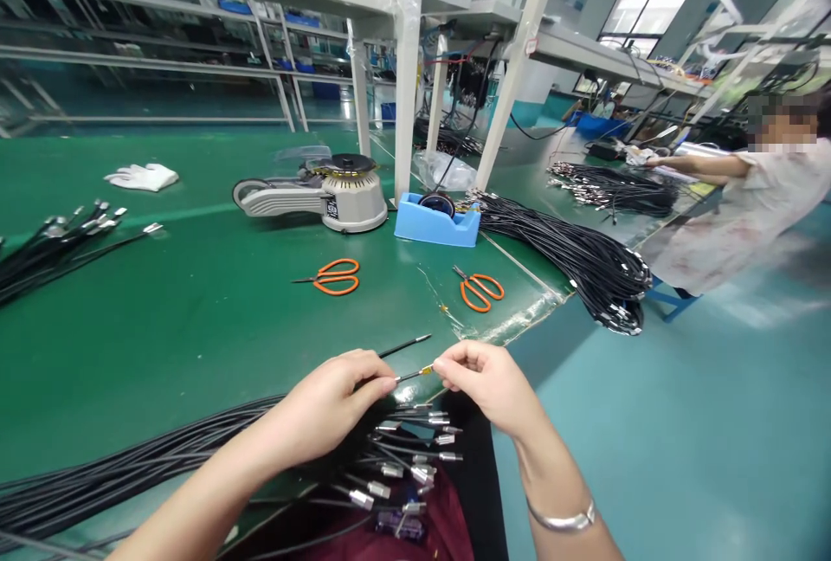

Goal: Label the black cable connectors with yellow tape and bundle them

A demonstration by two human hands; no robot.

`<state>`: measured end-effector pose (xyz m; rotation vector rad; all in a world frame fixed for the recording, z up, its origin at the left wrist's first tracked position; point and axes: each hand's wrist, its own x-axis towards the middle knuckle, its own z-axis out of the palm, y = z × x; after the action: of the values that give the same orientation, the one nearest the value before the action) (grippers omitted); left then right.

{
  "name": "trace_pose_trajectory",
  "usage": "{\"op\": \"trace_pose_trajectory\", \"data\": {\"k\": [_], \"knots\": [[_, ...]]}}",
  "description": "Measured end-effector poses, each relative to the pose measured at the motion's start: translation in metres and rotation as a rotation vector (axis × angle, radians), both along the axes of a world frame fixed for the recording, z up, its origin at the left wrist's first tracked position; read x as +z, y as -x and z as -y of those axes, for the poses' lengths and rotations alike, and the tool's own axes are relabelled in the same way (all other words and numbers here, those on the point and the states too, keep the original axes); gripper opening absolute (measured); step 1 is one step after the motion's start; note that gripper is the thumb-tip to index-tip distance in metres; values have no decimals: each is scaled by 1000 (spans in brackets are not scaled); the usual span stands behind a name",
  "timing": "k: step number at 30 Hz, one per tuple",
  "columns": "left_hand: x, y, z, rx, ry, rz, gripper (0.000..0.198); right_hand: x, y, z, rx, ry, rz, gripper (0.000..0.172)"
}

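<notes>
My left hand is closed around a thin black cable, whose end sticks out past my fingers toward the upper right. Between the hands, a short metal tip with a yellow band is pinched in the fingertips of my right hand. Just below my hands, a large bundle of black cables fans out into several metal-ended terminals. It runs across the green bench and over my lap. A silver bangle circles my right wrist.
On the green bench lie orange scissors, another orange pair, a blue tape dispenser, a grey tape machine, white gloves and coiled black cables. A co-worker handles cables at the right. The bench edge falls to a teal floor.
</notes>
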<state>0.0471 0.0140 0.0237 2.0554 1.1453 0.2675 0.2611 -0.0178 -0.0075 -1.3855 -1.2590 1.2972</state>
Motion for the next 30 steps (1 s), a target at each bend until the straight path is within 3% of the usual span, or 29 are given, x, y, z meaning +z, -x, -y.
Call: {"op": "trace_pose_trajectory", "data": {"k": [7, 19, 30], "knots": [[7, -24, -1, -37, 44, 24, 29, 2, 3, 9, -36, -20, -34, 17], [-6, -34, 3, 73, 162, 107, 31, -12, 4, 14, -83, 6, -36, 20], [-1, -32, 0, -55, 121, 49, 29, -17, 5, 17, -116, 6, -92, 22]]}}
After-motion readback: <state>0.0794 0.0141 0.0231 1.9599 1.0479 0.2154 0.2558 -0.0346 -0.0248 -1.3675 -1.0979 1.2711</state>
